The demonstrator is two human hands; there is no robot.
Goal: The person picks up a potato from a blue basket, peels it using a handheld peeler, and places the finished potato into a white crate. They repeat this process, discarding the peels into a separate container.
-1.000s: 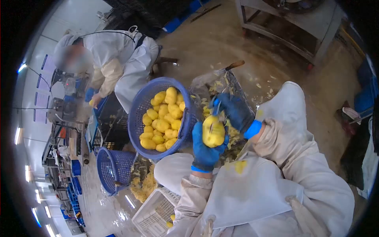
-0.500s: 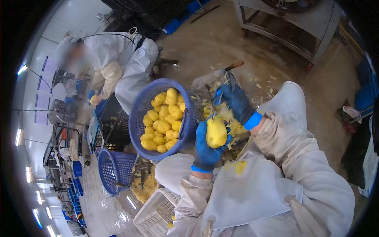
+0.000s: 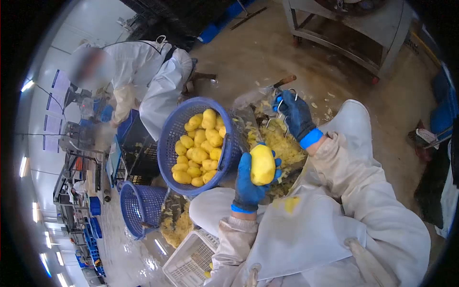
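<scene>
A peeled yellow potato (image 3: 263, 165) rests in my left hand (image 3: 249, 187), whose blue-gloved fingers wrap round it. Up and to the right of it, my right hand (image 3: 295, 115), also gloved in blue, is closed on a metal peeler (image 3: 282, 109), held apart from the potato. Left of my hands stands a blue basket (image 3: 165, 138) with several yellow potatoes (image 3: 198, 148) in it. Below and behind my hands lies a heap of pale peelings (image 3: 279, 143).
A co-worker (image 3: 138, 71) in white bends forward at the upper left. A second blue basket (image 3: 143, 205) and a white crate (image 3: 189, 263) stand at the lower left. A metal-framed table (image 3: 354, 48) is at the upper right, on wet floor.
My right hand with the peeler has moved up and away from the potato. The potato sits more upright in my left hand. The co-worker's hands have shifted lower.
</scene>
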